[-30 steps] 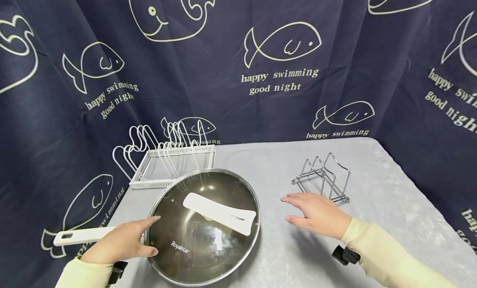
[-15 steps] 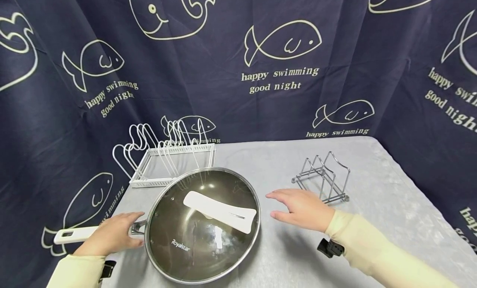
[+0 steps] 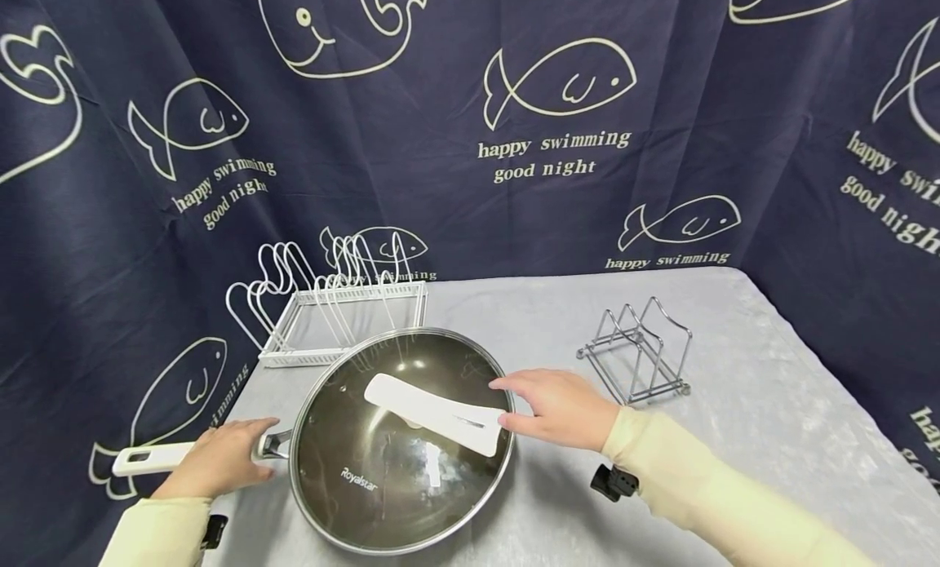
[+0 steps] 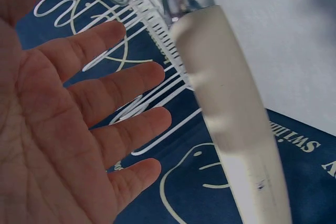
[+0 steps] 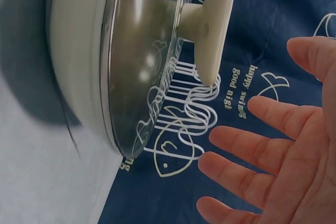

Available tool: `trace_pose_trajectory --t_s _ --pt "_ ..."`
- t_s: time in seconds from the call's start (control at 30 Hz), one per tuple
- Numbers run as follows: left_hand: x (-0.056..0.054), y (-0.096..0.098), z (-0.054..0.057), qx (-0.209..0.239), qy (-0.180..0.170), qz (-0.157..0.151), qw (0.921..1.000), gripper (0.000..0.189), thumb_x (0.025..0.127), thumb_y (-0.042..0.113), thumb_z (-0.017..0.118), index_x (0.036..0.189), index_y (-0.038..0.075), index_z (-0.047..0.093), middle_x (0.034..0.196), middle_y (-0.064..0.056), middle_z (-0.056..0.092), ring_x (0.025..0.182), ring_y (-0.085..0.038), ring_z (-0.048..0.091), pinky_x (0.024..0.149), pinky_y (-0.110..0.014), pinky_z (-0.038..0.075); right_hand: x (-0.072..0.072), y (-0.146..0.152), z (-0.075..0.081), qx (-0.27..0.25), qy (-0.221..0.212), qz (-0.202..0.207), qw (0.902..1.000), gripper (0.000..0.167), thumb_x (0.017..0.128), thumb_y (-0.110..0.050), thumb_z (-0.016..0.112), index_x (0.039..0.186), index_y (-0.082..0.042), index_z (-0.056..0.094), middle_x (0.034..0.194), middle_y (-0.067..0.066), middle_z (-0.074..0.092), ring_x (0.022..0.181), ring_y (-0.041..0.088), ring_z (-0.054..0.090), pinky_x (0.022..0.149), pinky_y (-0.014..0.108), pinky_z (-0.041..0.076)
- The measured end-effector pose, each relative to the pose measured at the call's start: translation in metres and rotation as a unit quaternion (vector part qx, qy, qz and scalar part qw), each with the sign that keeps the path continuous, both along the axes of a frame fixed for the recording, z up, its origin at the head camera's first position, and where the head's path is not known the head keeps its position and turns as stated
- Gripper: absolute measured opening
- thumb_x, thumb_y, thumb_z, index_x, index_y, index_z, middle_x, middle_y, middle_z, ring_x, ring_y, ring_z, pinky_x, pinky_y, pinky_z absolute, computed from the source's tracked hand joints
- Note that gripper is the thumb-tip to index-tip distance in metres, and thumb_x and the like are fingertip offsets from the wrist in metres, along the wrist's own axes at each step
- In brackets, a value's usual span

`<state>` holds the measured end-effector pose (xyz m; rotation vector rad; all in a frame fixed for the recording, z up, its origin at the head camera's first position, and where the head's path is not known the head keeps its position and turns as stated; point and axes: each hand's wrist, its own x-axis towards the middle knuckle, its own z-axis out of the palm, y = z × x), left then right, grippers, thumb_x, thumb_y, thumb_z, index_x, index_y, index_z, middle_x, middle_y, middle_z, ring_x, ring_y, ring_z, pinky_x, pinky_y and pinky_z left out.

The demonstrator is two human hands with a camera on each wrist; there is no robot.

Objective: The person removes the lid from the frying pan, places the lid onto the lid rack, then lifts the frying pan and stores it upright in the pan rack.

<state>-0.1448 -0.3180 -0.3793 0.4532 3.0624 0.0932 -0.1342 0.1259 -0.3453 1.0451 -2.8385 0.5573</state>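
White lid handle [image 3: 433, 414]: we find it slanting across the top of the glass lid [image 3: 400, 465], its lower end just beside the right hand [image 3: 561, 408].
Pan [image 5: 79, 66]: it sits on the grey table [image 3: 507, 322], lid on top, in front of the white rack [image 3: 301, 360]; whether pan and rack touch, we cannot tell.
Pan handle [image 4: 231, 108]: it points left, next to the left hand [image 3: 220, 458].
Left fingers: spread and holding nothing; the left wrist view shows us a gap between fingertips and handle.
Right fingers: parted and holding nothing; from the right wrist we see space between them and the lid handle.
Steadying the pan: we judge it best to wrap all the left fingers round the handle near its metal joint [image 3: 276, 445], where the weight should twist the wrist less.
Taking the lid: we would bring the right palm in over the stem [image 5: 190, 22], thumb on one side, fingers on the other; pinching only the near end could let the lid tip.
Glass: probably slick, so we would keep fingertips off it.
Chrome rack [image 3: 637, 338]: it stands beyond the right forearm, and we would keep the sleeve [image 3: 705, 477] away from its wires.
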Motion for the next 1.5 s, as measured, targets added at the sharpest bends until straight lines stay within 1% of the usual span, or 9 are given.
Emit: trace_pose_trajectory --t_s 0.3,0.43,0.57,0.77,0.97,1.07,1.17,1.37,1.5 --pt "-0.004 -0.009 -0.012 0.020 -0.012 0.014 0.9996 0.062 0.059 0.020 0.078 0.115 -0.001 0.062 0.103 -0.024 0.066 0.098 -0.044 0.061 0.085 -0.071 0.035 -0.005 -0.021 -0.009 0.001 -0.026 0.019 0.9995 0.046 0.090 -0.032 0.057 0.127 -0.005 0.059 0.122 0.009 0.064 0.111 0.025 0.061 0.090 0.041 0.048" --pt "-0.005 -0.012 -0.018 0.020 -0.017 0.014 0.9995 0.062 0.060 0.020 0.079 0.115 -0.001 0.062 0.102 -0.022 0.066 0.097 -0.043 0.062 0.084 -0.068 0.038 -0.006 -0.029 -0.012 -0.002 -0.030 0.021 0.9993 0.045 0.090 -0.032 0.057 0.126 -0.005 0.060 0.121 0.009 0.064 0.107 0.024 0.062 0.087 0.041 0.050" --pt "-0.006 -0.013 -0.022 0.016 -0.012 0.011 0.9997 0.062 0.059 0.020 0.080 0.115 -0.001 0.062 0.102 -0.021 0.067 0.097 -0.042 0.062 0.083 -0.065 0.041 -0.007 -0.037 -0.013 -0.001 -0.027 0.024 0.9993 0.043 0.089 -0.031 0.058 0.125 -0.007 0.061 0.117 0.006 0.066 0.101 0.021 0.064 0.080 0.038 0.052" --pt "-0.008 -0.016 -0.024 0.019 -0.010 0.024 0.9995 0.060 0.059 0.018 0.080 0.114 -0.001 0.063 0.101 -0.022 0.067 0.096 -0.043 0.062 0.086 -0.069 0.035 -0.007 -0.047 -0.017 -0.004 -0.014 0.031 0.9994 0.042 0.088 -0.031 0.059 0.123 -0.008 0.062 0.109 0.005 0.068 0.093 0.019 0.065 0.069 0.035 0.052" --pt "-0.013 -0.024 -0.032 0.016 -0.003 0.014 0.9998 0.049 0.058 0.011 0.078 0.105 0.003 0.066 0.089 -0.013 0.069 0.085 -0.039 0.064 0.081 -0.066 0.040 -0.006 -0.054 -0.019 0.011 -0.011 0.024 0.9996 0.044 0.086 -0.033 0.059 0.124 -0.009 0.061 0.113 0.004 0.067 0.096 0.019 0.065 0.068 0.036 0.052" --pt "-0.016 -0.026 -0.036 0.009 -0.003 0.013 0.9999 0.036 0.058 0.008 0.074 0.093 0.009 0.067 0.078 -0.003 0.066 0.073 -0.030 0.064 0.075 -0.061 0.043 -0.006 -0.057 -0.019 0.017 -0.008 0.021 0.9996 0.045 0.086 -0.033 0.060 0.124 -0.009 0.061 0.114 0.004 0.066 0.097 0.019 0.065 0.068 0.036 0.052" --pt "-0.020 -0.026 -0.038 0.003 -0.012 0.020 0.9997 0.024 0.059 0.008 0.072 0.079 0.014 0.061 0.067 0.003 0.058 0.060 -0.020 0.055 0.069 -0.058 0.043 -0.007 -0.060 -0.022 0.018 -0.008 0.018 0.9996 0.046 0.085 -0.032 0.061 0.124 -0.009 0.060 0.113 0.004 0.066 0.093 0.017 0.064 0.067 0.035 0.052" --pt "-0.024 -0.025 -0.041 -0.007 -0.021 0.031 0.9993 0.027 0.059 0.011 0.072 0.068 0.017 0.047 0.059 0.005 0.049 0.054 -0.015 0.043 0.065 -0.053 0.039 -0.008 -0.066 -0.023 0.024 -0.017 0.011 0.9995 0.052 0.083 -0.032 0.064 0.127 -0.006 0.058 0.116 0.007 0.064 0.090 0.021 0.066 0.065 0.036 0.053" --pt "-0.025 -0.025 -0.043 -0.010 -0.019 0.036 0.9991 0.028 0.059 0.012 0.071 0.066 0.018 0.045 0.059 0.004 0.048 0.055 -0.016 0.042 0.064 -0.052 0.038 -0.011 -0.072 -0.025 0.034 -0.014 0.005 0.9993 0.054 0.080 -0.032 0.066 0.127 -0.007 0.056 0.101 0.003 0.065 0.075 0.015 0.062 0.057 0.032 0.049"
